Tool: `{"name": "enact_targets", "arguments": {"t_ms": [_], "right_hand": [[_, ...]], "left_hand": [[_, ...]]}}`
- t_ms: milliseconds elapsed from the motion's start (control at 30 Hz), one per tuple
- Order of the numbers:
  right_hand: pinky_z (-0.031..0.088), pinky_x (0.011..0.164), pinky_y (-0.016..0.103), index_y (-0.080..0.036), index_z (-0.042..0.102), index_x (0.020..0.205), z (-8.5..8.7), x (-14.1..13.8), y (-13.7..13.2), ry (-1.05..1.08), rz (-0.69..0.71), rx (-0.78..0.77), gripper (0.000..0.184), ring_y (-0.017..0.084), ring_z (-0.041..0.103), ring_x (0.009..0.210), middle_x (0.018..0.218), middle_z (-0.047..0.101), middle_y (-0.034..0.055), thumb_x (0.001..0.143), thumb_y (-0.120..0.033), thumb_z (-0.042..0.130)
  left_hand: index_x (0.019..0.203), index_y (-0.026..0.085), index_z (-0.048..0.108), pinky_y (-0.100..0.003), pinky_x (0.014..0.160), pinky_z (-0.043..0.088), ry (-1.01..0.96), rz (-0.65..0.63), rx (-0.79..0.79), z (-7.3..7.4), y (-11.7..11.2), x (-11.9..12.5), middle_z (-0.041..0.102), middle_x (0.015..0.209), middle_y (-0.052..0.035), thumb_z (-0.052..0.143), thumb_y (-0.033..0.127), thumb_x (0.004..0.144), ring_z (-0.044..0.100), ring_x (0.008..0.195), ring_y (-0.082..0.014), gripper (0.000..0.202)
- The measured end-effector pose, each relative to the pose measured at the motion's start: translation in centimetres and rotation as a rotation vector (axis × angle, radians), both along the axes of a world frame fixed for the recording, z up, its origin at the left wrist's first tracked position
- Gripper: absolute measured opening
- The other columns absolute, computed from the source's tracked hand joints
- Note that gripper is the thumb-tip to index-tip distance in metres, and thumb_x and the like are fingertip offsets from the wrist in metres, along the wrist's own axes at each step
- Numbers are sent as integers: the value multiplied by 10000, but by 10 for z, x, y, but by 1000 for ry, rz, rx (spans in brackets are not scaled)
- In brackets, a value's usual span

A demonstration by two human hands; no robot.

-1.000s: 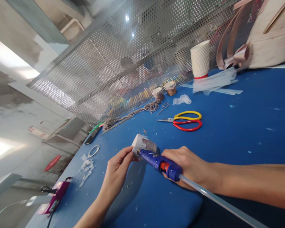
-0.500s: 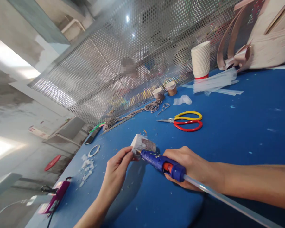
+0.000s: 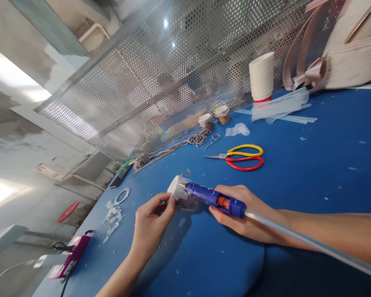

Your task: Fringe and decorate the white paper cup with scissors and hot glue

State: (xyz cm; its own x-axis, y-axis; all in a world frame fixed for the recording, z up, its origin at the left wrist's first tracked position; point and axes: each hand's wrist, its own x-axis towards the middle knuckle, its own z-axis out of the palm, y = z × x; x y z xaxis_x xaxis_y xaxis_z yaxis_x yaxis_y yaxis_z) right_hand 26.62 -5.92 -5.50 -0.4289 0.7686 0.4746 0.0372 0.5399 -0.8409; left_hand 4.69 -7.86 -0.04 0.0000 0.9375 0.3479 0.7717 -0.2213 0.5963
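Note:
My left hand point(image 3: 154, 216) pinches the rim side of a small paper cup point(image 3: 177, 189), tilted on its side above the table. Whitish material covers the cup's upper part, and a brown wrapped band shows below, partly hidden by the tool. In my right hand point(image 3: 244, 214) is a blue hot glue gun point(image 3: 208, 195), its fingers closed around the grip. The metal nozzle points left and meets or nearly meets the cup's white side. A long clear glue stick point(image 3: 297, 235) runs out of the gun's back.
Yellow-and-red-handled scissors point(image 3: 244, 157) lie beyond my right hand. Two small cups point(image 3: 221, 114), grey cord point(image 3: 199, 138), glue sticks point(image 3: 280, 106) and a paper cup stack point(image 3: 261, 76) line the perforated screen point(image 3: 136, 82). At left are white scraps point(image 3: 113, 218) and a purple power strip point(image 3: 71, 255).
The glue gun's nozzle has moved slightly up along the cup. My left hand has turned the cup, so less of its brown band shows.

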Motion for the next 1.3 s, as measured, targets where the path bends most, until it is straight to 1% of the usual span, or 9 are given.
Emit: {"name": "enact_targets", "arguments": {"t_ms": [200, 400, 500, 600, 800, 900, 1033, 1200, 1300], "right_hand": [[325, 521, 210, -209, 417, 697, 2, 0, -1, 0, 2, -11, 180, 81, 335, 509, 586, 420, -79, 799, -167, 559], [330, 524, 208, -210, 423, 707, 0, 1, -2, 13, 13, -8, 177, 81, 342, 511, 590, 432, -79, 804, -171, 566], [336, 536, 208, -208, 435, 717, 0, 1, -1, 28, 14, 6, 164, 83, 356, 518, 601, 439, -75, 807, -176, 568], [333, 536, 206, -207, 432, 713, 1, 0, -1, 34, 14, 21, 167, 81, 359, 517, 602, 430, -75, 808, -173, 565], [334, 536, 200, -207, 432, 720, 0, 0, -1, 44, 20, 19, 166, 80, 362, 523, 613, 438, -73, 812, -161, 563], [333, 533, 200, -205, 431, 714, -1, 1, -1, 49, 12, 14, 171, 81, 356, 527, 617, 442, -71, 812, -168, 566], [330, 532, 202, -202, 437, 707, -1, 2, -1, 47, 4, 4, 173, 80, 358, 530, 619, 448, -68, 809, -174, 573], [326, 528, 204, -204, 430, 703, 1, 1, -2, 51, 13, -6, 177, 79, 357, 522, 606, 440, -72, 811, -169, 567], [329, 525, 204, -201, 441, 710, 2, 1, -1, 51, 16, -30, 164, 79, 360, 522, 604, 439, -73, 812, -177, 566]], "left_hand": [[717, 189, 690, -189, 508, 478, 126, -49, 186, -7, -3, 1, 638, 563, 31, 608, 227, 736, 559, 473, -100, 92], [815, 183, 669, -177, 577, 509, 135, -139, 200, -9, -4, 0, 680, 662, 29, 649, 193, 732, 634, 560, -104, 86], [823, 183, 672, -177, 570, 505, 110, -183, 176, -7, -2, 0, 694, 676, 20, 606, 226, 783, 649, 583, -110, 88], [735, 182, 670, -179, 508, 461, 125, -155, 172, -6, 0, -2, 665, 601, 26, 592, 300, 828, 604, 522, -104, 169], [647, 177, 644, -192, 471, 411, 201, -103, 196, -16, 5, -10, 611, 546, 39, 653, 394, 811, 528, 473, -91, 272], [658, 180, 634, -191, 469, 407, 262, -119, 230, -18, 5, -10, 612, 563, 39, 663, 396, 816, 514, 478, -87, 270], [675, 186, 584, -180, 478, 421, 343, -203, 344, -22, 5, -10, 583, 581, 49, 674, 344, 831, 511, 487, -78, 239], [766, 191, 541, -192, 516, 466, 441, -270, 448, -31, 5, -15, 556, 640, 46, 708, 326, 817, 542, 542, -90, 221], [1008, 207, 567, -259, 602, 552, 444, -331, 366, -29, 1, -15, 638, 851, -24, 710, 419, 800, 629, 717, -149, 330]]}}
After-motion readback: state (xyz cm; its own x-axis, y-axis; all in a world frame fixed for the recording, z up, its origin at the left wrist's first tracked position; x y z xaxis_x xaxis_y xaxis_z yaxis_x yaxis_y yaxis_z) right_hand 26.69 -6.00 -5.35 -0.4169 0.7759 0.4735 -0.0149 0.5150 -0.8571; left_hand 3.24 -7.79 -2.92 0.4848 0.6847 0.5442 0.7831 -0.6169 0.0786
